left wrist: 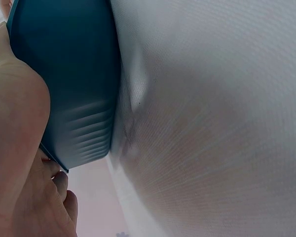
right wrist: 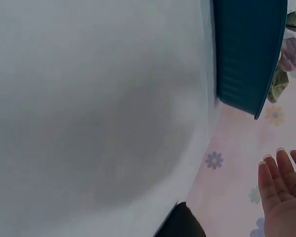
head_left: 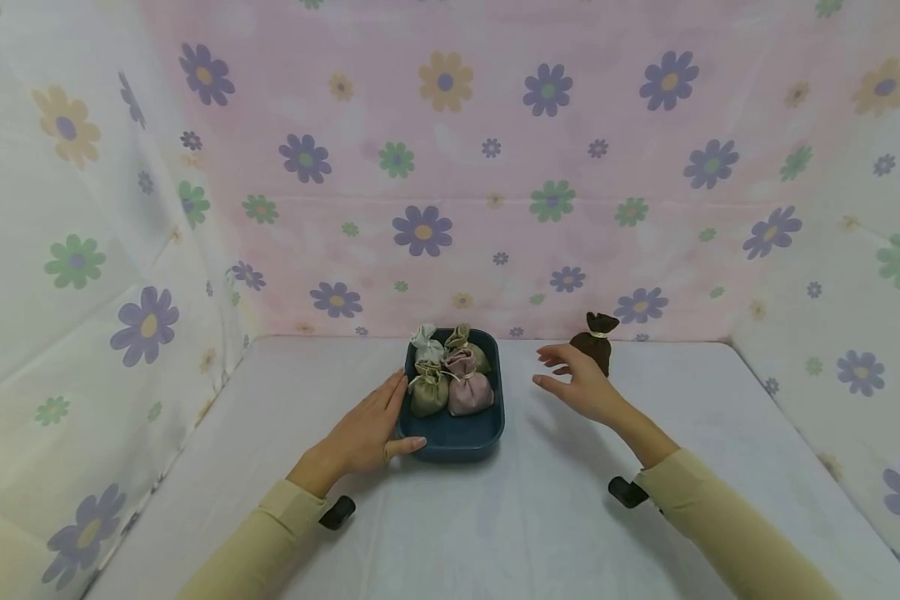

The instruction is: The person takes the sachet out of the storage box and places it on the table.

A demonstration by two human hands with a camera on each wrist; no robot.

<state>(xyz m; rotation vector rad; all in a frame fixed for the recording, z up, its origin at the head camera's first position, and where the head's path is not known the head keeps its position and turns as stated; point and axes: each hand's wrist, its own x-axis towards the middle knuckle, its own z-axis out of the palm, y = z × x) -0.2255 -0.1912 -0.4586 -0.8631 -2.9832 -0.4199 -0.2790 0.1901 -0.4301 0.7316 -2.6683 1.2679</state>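
A dark blue bin (head_left: pixel 453 442) stands on the table with small tied cloth pouches inside: a whitish one (head_left: pixel 427 350), a pink one (head_left: pixel 471 396), an olive one (head_left: pixel 429 400) in front and another olive one (head_left: pixel 483 358) behind. My left hand (head_left: pixel 367 429) rests against the bin's left side, fingers stretched along the rim and thumb over the front left corner. To the right, my right hand (head_left: pixel 585 387) hovers with loosely bent fingers and nothing in them. Just behind it stands a dark brown pouch (head_left: pixel 594 348), partly hidden by the hand.
A white cloth covers the table (head_left: pixel 495 525). Flower-print fabric (head_left: pixel 450 167) hangs behind it and along both sides. Small black devices (head_left: pixel 337 512) are worn at the wrists.
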